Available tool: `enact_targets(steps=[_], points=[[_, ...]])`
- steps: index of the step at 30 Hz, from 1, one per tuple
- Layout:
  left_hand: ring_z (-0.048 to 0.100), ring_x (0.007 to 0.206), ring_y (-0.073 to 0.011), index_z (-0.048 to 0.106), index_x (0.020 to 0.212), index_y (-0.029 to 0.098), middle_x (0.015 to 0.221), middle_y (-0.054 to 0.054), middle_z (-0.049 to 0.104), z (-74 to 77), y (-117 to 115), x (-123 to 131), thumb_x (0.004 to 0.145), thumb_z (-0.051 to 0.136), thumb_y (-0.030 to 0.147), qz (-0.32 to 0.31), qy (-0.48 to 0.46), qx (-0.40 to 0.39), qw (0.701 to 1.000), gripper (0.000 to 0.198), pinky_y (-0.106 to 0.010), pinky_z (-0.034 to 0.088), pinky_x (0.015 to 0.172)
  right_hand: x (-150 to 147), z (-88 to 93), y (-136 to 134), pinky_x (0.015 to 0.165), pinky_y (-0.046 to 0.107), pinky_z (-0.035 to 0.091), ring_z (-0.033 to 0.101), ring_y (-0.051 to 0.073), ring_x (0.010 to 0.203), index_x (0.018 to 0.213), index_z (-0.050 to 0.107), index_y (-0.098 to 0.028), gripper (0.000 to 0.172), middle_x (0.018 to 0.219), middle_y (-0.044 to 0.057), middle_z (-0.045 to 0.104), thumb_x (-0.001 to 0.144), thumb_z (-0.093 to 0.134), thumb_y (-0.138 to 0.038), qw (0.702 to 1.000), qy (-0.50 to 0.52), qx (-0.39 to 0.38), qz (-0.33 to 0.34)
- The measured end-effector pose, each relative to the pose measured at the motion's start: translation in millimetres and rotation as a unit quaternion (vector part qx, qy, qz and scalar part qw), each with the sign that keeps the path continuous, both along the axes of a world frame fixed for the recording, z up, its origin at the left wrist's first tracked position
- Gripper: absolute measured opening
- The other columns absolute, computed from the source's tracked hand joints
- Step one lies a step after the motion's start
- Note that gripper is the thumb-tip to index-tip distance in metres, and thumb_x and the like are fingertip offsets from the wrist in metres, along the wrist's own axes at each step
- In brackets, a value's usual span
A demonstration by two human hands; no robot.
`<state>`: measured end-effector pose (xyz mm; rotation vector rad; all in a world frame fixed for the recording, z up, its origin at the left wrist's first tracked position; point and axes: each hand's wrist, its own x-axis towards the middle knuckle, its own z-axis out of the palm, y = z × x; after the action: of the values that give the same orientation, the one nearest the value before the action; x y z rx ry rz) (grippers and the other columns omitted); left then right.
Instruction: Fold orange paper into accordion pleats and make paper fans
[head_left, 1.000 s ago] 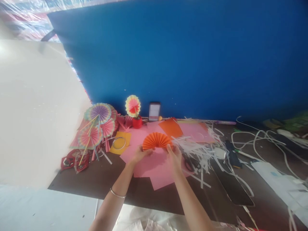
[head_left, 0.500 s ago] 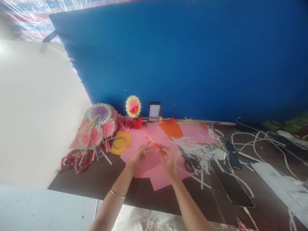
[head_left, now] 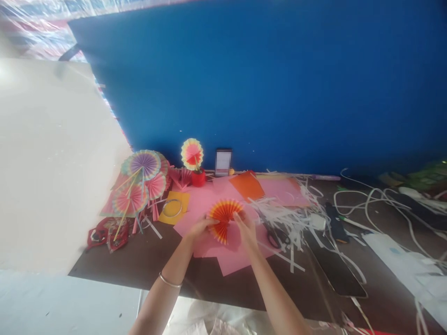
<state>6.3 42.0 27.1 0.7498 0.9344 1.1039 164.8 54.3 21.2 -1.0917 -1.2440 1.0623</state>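
An orange pleated paper fan (head_left: pixel 223 217) with a yellow edge is spread out between my hands, above the pink paper sheets (head_left: pixel 206 246). My left hand (head_left: pixel 201 229) grips its left side with the fingers closed on the pleats. On the other side my right hand (head_left: pixel 246 228) pinches the fan's right edge. The fan forms most of a circle, with a gap at its lower right. A metal bangle (head_left: pixel 170 281) circles my left wrist.
Finished paper fans (head_left: pixel 141 167) on sticks lie at the left, near a yellow sheet (head_left: pixel 179 199) with a bangle. A red pot (head_left: pixel 198 177) holds another fan. White paper strips (head_left: pixel 286 216), scissors (head_left: pixel 273 238), a phone (head_left: pixel 337 267) and cables (head_left: pixel 368 204) crowd the right.
The orange paper was a narrow folded strip between my hands. Now it is fanned out into a broad pleated rosette, gripped at both sides.
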Motion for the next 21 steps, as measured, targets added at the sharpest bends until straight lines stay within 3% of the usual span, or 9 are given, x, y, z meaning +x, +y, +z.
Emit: enact_targets(steps=[5,12,16,21], points=[[0.065,0.085,-0.0235,0.062,0.097,0.016,0.092,-0.008,0.069,-1.9,0.3,-1.0,0.059,0.078,0.033,0.053,0.081,-0.048,0.994,0.045,-0.033,0.051,0.076,1.5,-1.7,3.8,0.071,0.035,0.052,0.063,0.019,0.071,0.086,0.064,-0.018,0.028,0.079,0.004,0.067,0.069,0.069,-0.041,0.997,0.045,-0.056,0.013],[0.065,0.083,-0.0225,0.067,0.089,0.012,0.09,-0.01,0.07,-13.9,10.1,2.8,0.062,0.074,0.042,0.05,0.119,0.072,0.989,0.042,-0.032,0.052,0.073,-3.2,-4.3,2.5,0.082,0.041,0.052,0.066,0.023,0.084,0.09,0.064,-0.018,0.031,0.089,0.006,0.07,0.066,0.073,-0.036,0.993,0.06,-0.072,0.066],[0.064,0.074,-0.0202,0.067,0.084,0.012,0.082,-0.008,0.069,-16.8,11.9,3.0,0.062,0.072,0.043,0.066,0.152,0.103,0.981,0.038,-0.03,0.052,0.067,-3.4,-7.5,5.0,0.079,0.043,0.053,0.067,0.024,0.079,0.084,0.065,-0.017,0.032,0.082,0.006,0.071,0.061,0.076,-0.036,0.995,0.053,-0.074,0.043],[0.064,0.078,-0.0189,0.064,0.091,0.014,0.087,-0.007,0.068,-15.5,10.1,2.1,0.064,0.072,0.039,0.086,0.161,0.132,0.974,0.037,-0.029,0.051,0.07,-4.0,-7.5,3.9,0.075,0.038,0.054,0.067,0.023,0.076,0.079,0.065,-0.018,0.029,0.078,0.005,0.071,0.06,0.076,-0.036,0.995,0.049,-0.079,0.022]])
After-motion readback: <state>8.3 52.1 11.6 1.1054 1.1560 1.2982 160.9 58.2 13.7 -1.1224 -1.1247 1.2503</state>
